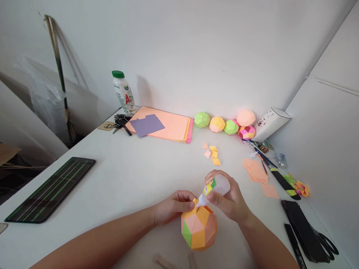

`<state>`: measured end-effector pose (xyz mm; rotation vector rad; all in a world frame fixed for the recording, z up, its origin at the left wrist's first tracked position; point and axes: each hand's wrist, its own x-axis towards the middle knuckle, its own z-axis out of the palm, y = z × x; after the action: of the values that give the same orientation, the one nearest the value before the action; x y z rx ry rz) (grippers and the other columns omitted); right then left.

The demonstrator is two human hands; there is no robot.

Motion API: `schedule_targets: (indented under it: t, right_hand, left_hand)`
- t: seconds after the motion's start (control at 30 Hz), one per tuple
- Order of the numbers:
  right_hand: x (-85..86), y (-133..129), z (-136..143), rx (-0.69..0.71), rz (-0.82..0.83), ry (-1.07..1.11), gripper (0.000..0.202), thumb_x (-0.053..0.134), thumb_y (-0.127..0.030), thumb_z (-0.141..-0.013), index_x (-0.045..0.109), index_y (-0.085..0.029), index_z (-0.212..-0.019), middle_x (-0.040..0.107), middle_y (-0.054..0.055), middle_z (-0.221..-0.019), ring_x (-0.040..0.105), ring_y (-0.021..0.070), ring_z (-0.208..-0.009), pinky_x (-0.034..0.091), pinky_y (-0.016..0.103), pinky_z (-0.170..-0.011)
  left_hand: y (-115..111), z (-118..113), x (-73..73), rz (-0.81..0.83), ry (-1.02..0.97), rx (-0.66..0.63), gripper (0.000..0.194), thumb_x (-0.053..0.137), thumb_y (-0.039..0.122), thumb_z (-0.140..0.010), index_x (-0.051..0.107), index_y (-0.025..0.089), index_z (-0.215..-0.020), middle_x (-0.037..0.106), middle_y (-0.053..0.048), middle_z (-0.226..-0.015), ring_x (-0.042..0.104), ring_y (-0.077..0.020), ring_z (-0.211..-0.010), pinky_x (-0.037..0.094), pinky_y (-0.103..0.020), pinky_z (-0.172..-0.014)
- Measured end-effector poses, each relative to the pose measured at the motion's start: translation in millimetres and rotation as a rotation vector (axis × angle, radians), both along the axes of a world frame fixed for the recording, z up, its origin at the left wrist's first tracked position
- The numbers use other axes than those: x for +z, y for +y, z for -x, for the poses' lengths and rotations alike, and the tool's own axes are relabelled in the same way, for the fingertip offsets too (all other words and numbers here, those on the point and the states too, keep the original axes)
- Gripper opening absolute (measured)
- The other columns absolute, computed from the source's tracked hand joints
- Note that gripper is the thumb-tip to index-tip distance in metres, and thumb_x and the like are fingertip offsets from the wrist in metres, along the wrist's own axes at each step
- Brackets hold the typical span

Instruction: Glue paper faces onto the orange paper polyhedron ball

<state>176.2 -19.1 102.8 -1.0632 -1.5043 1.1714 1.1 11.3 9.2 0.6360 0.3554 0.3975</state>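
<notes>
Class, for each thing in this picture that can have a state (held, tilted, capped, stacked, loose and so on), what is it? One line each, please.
Glue bottle, tilted nozzle-down in the right hand.
Paper ball, flap raised at top, held by the left hand.
Drink bottle, standing, green cap on.
Purple sheet, notched, lying partly on stacked paper.
Small paper pieces, loose on the table.
Scissors, blades hidden, open or shut unclear.

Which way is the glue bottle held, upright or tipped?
Tipped: the glue bottle slants in the right hand, its nozzle lower than its base and pointing at the top of the paper ball.
</notes>
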Motion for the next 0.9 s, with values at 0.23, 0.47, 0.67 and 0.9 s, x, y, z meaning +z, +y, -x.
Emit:
schedule_targets:
  t: [0.23, 0.47, 0.67, 0.9]
  right_hand:
    - [0.9, 1.2, 2.6, -0.024, -0.032, 0.003, 0.019, 0.069, -0.031, -0.078, 0.052, -0.021, -0.076, 0.049, -0.002, -0.067, 0.046, 0.0125, -0.060, 0.039, 0.025, -0.054]
    - [0.3, -0.7, 2.8, -0.036, -0.048, 0.003, 0.019, 0.068, -0.030, -0.078, 0.052, -0.021, -0.073, 0.049, -0.002, -0.067, 0.046, 0.0125, -0.061, 0.038, 0.025, -0.054]
    - [-0.8, -2.4, 3.7, -0.040, -0.035, -0.002, 0.020, 0.069, -0.029, -0.077, 0.051, -0.021, -0.073, 0.047, -0.003, -0.066, 0.044, 0.0123, -0.060, 0.037, 0.025, -0.053]
    - [-1.2, -1.9, 5.0, -0.065, -0.048, 0.011, 0.019, 0.069, -0.028, -0.077, 0.051, -0.021, -0.073, 0.049, -0.003, -0.067, 0.046, 0.0127, -0.060, 0.038, 0.025, -0.053]
  left_hand:
    - [0.0, 0.1, 3.1, 0.000, 0.008, -0.004, 0.024, 0.081, 0.034, -0.064, 0.070, 0.014, -0.071, 0.064, -0.002, -0.072, 0.056, -0.0134, -0.067, 0.038, -0.025, -0.064]
    - [0.0, 0.2, -1.5, 0.002, -0.001, -0.007, 0.023, 0.080, 0.033, -0.065, 0.070, 0.014, -0.072, 0.065, -0.003, -0.074, 0.056, -0.0146, -0.070, 0.040, -0.026, -0.066]
    - [0.4, 0.0, -0.1, -0.045, 0.011, -0.020, 0.024, 0.078, 0.036, -0.068, 0.070, 0.014, -0.075, 0.065, -0.004, -0.076, 0.057, -0.0157, -0.071, 0.040, -0.027, -0.067]
    - [0.2, -0.6, -2.0, -0.060, 0.014, -0.022, 0.025, 0.078, 0.036, -0.068, 0.070, 0.013, -0.075, 0.065, -0.004, -0.077, 0.057, -0.0161, -0.072, 0.041, -0.028, -0.068]
